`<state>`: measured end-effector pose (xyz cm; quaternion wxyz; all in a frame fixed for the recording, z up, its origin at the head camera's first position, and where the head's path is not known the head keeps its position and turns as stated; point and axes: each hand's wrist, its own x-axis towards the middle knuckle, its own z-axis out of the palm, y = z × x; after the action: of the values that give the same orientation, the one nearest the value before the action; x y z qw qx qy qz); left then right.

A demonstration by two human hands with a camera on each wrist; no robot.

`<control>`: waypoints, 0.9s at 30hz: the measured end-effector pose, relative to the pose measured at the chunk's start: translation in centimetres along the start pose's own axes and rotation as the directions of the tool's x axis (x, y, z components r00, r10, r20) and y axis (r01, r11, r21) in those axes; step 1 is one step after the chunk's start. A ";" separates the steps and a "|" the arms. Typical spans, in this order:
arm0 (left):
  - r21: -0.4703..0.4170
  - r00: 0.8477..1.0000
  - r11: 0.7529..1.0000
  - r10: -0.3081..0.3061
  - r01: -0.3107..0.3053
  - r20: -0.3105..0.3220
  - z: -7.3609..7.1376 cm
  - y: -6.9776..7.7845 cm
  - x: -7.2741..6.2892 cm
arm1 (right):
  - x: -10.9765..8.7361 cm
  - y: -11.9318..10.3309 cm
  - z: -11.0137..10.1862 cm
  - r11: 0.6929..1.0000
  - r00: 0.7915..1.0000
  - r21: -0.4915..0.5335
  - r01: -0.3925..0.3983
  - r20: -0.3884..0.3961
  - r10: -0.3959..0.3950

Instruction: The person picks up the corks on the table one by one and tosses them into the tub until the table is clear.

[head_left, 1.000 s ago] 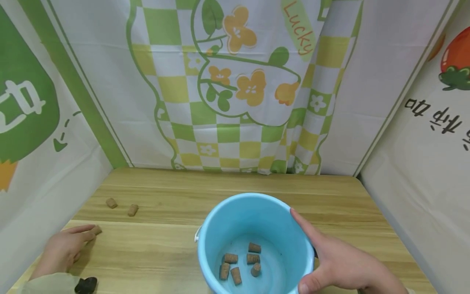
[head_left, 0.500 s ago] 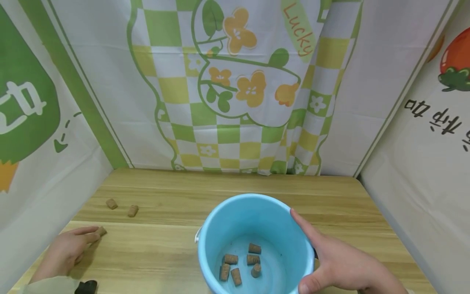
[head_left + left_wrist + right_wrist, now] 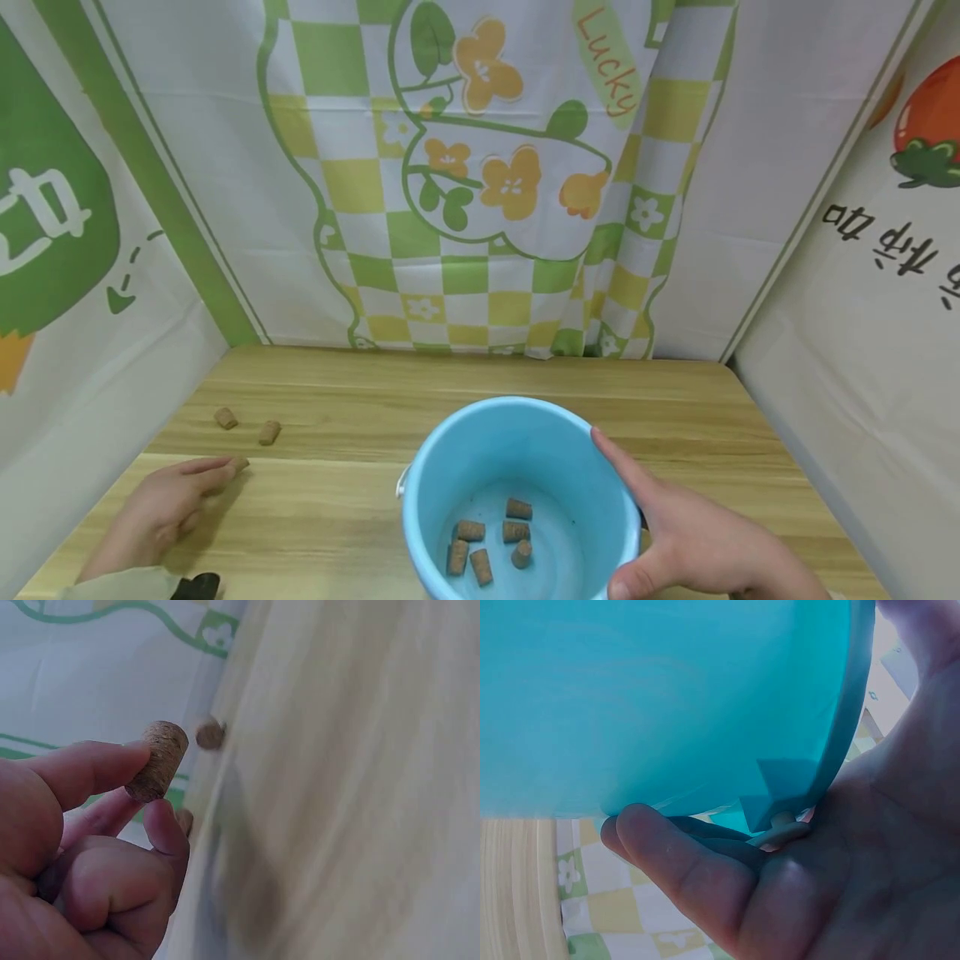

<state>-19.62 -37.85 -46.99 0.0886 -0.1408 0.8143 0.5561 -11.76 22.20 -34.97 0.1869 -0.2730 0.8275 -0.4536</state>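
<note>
My left hand (image 3: 161, 508) pinches a small brown cork (image 3: 159, 761) between thumb and fingertips, over the left part of the table. In the left wrist view the cork is clear of the tabletop, tilted, with the other fingers curled below it. On the right, my right hand (image 3: 690, 537) holds the light blue bucket (image 3: 517, 442) at its right side, spread across the rim. Its fingers lie against the bucket's outer wall near the handle mount in the right wrist view. Several corks (image 3: 516, 532) lie scattered on the bucket's floor.
Two loose corks (image 3: 226, 418) lie on the wooden table (image 3: 337, 400), just beyond my left hand. A white handle end (image 3: 402, 482) sticks out at the bucket's left. Printed cloth walls (image 3: 480, 275) enclose the table at the back and both sides.
My left hand has moved right and slightly away from me with the pinched cork, rising off the table. The right hand and the bucket have stayed in place.
</note>
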 end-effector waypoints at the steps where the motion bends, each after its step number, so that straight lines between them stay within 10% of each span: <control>1: 0.012 1.000 1.000 0.015 -0.015 0.005 0.2 0.2 -0.1 | 0.0 0.0 0.0 1.000 1.000 0.001 -0.002 0.001 0.002; 27: -0.153 0.955 0.971 0.213 -0.184 0.205 4.5 8.1 -1.4 | -0.1 -0.1 -0.1 1.000 1.000 -0.012 0.009 -0.008 -0.009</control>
<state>-21.01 -30.77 -41.09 0.1122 -0.0015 0.7708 0.6271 -11.71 22.21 -34.82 0.1801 -0.2761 0.8297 -0.4504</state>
